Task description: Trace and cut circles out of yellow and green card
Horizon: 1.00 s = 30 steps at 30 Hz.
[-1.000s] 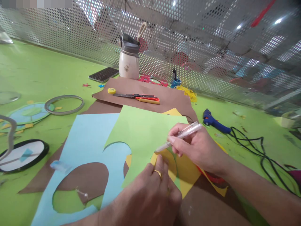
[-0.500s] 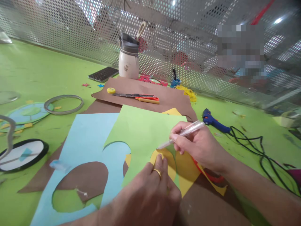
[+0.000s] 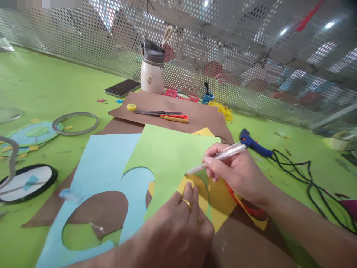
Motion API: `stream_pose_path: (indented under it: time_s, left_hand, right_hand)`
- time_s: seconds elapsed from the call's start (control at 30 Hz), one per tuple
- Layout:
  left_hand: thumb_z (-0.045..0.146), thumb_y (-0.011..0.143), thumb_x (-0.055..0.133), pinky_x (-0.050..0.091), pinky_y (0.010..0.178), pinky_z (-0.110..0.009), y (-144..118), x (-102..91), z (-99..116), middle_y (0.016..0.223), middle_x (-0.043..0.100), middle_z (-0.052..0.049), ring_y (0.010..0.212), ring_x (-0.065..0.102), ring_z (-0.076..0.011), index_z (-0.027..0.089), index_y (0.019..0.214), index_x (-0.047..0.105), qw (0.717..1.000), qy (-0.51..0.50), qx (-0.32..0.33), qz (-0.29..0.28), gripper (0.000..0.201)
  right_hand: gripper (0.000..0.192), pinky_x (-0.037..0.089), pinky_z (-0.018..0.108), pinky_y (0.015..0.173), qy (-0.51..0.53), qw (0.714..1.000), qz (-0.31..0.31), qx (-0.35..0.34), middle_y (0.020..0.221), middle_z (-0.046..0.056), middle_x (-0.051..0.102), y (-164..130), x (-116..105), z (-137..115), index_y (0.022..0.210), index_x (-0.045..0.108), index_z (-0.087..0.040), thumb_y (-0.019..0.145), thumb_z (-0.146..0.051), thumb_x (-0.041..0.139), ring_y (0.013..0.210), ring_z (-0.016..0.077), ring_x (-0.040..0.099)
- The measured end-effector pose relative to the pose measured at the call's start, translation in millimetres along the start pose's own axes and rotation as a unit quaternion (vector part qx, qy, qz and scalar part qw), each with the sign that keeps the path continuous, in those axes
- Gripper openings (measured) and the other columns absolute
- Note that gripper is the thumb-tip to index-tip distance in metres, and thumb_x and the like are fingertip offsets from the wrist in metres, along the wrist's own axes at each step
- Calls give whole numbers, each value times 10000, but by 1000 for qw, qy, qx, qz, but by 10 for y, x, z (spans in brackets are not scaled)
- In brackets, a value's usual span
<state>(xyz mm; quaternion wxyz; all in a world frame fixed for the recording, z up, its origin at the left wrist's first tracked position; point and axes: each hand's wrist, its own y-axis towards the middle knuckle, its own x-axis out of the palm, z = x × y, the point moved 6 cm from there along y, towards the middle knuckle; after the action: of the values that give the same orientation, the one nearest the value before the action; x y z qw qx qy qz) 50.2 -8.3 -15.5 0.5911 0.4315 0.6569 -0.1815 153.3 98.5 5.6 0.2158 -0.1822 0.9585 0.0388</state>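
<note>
Fingertips of our right hand (image 3: 237, 173) pinch a clear pen (image 3: 217, 158) near its lower end, thumb and forefinger pressed together around the barrel. We note the pen's long axis: it runs from the tip, low and to the left, up and to the right toward the blue glue gun (image 3: 252, 144), tilted rather than upright. The tip rests at the upper edge of a yellow paper shape (image 3: 195, 190), where that shape meets the green sheet (image 3: 170, 160) beneath it.

Our left hand (image 3: 175, 230) lies flat, fingers extended and close together, pressing the yellow paper shape down from the near side. Its fingertips sit just beside the pen tip, on the near side of it, so the shape lies between the two hands: left hand below, pen above. We cannot tell whether the tip actually touches the paper.

Outward, the green sheet overlaps a light blue sheet (image 3: 106, 163) with rounded cut-outs, both on brown paper (image 3: 195, 113). Scissors (image 3: 161, 113) lie on that brown paper, well apart from both hands. A water bottle (image 3: 152, 70) stands at the far mesh wall.
</note>
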Motion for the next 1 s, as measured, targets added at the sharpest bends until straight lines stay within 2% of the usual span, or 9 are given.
stream_pose_path:
  time_s: [0.1,1.0]
  left_hand:
    - [227,893,447,377,872,-419,-10,-13,1,1174,677,-199,1088,641,-279,141,967,622,1000,6,2,13,208]
    - [219,917,430,382,888,-414,1,40,-3,1102,716,-156,1171,596,-271,139,989,631,1000,-14,4,-6,229]
  right_hand:
    - [125,448,258,543,-15,1000,-4,-7,599,-28,586,3,24,-5,757,576,-184,878,-211,558,539,122,528]
    - [127,438,258,525,-11,1000,8,5,591,-29,576,-21,5,22,754,568,-182,877,-208,554,522,120,516]
